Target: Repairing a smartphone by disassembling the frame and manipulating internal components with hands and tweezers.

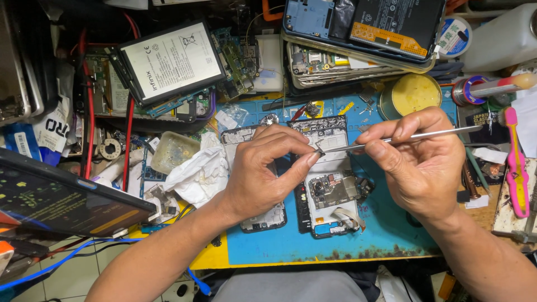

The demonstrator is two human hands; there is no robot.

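Item: small metal part (319, 147), pinched between thumb and forefinger of my left hand (268, 170), held above the opened phone (330, 184) on the blue mat (380, 235).

Handling: I judge it light, thin and easily bent or dropped; best taken by its edges, gently.

Item: tweezers (403, 137), slim, stiff steel, clamped in my right hand (422, 165), tips meeting the part at 9 o'clock from that hand.

Item: second phone shell (263, 218), under my left hand.

Item: crumpled tissue (196, 173), 9 o'clock of my left hand.

Item: round tin (414, 95), 12 o'clock of my right hand.

Item: pink brush (517, 162), 3 o'clock.

Item: tablet (56, 196), far left.
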